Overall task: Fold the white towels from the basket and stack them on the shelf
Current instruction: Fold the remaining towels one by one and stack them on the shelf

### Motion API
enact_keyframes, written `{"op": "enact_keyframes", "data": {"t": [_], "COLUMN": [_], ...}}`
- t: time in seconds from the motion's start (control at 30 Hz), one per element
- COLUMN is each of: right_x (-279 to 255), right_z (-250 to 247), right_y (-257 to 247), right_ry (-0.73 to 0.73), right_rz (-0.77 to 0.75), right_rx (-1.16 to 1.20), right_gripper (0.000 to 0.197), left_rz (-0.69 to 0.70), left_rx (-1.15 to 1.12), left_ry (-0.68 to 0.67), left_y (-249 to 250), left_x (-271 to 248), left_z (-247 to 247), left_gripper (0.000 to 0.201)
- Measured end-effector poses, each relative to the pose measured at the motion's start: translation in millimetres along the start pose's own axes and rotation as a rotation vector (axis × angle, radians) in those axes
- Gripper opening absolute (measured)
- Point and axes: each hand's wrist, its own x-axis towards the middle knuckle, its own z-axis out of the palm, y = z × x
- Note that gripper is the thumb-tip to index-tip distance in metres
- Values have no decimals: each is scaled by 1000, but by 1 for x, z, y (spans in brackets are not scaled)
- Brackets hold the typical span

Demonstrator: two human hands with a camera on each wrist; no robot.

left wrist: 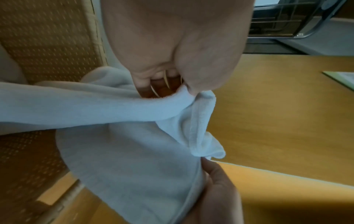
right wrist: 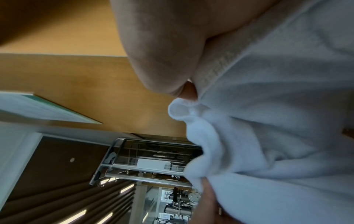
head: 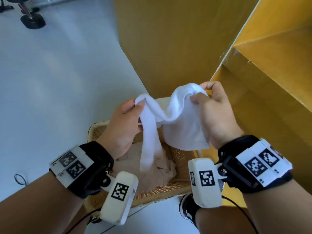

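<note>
A white towel (head: pixel 177 119) hangs bunched and twisted between both hands above the wicker basket (head: pixel 179 154). My left hand (head: pixel 128 119) pinches one end of it between thumb and fingers, and a long strip dangles from there into the basket. My right hand (head: pixel 214 112) pinches the other end near a hemmed edge. In the left wrist view the towel (left wrist: pixel 124 144) drapes from the left hand (left wrist: pixel 182 84), with the right hand (left wrist: pixel 216 189) low beside it. The right wrist view is filled by the towel (right wrist: pixel 277 128) under the right hand (right wrist: pixel 162 53).
Beige cloth (head: pixel 152 168) lies crumpled inside the basket. The yellow wooden shelf unit (head: pixel 168 39) stands directly behind it, with an open compartment (head: pixel 270 81) to the right. Pale floor (head: pixel 59 81) spreads to the left, with a dark stand base (head: pixel 33 21) far off.
</note>
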Motion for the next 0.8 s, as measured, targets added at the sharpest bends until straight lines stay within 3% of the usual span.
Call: {"op": "enact_keyframes", "data": {"t": [0.13, 0.3, 0.4, 0.47, 0.53, 0.63, 0.8], "right_x": [2, -4, -9, -12, -15, -19, -24], "right_z": [-1, 2, 9, 15, 23, 29, 31], "right_y": [15, 20, 21, 21, 19, 17, 19], "right_ry": [-20, -153, -239, -310, -389, -455, -492], "right_rz": [-50, -249, -288, -217, -135, -141, -178], "right_rx": [-180, -413, -506, -490, -400, -316, -243], "right_gripper": [16, 24, 31, 35, 23, 11, 39], "left_rz": [-35, -17, -6, 1, 0, -1, -10], "left_rx": [-214, -390, -449, -471, -491, -485, -491], "left_ry": [8, -15, -57, -79, -99, -114, -114], "left_y": [14, 25, 30, 31, 32, 32, 31], "left_x": [-3, -3, 0, 2, 2, 2, 2], "left_z": [5, 4, 0, -2, -4, -5, -7], "left_gripper": [26, 30, 25, 26, 27, 28, 31]}}
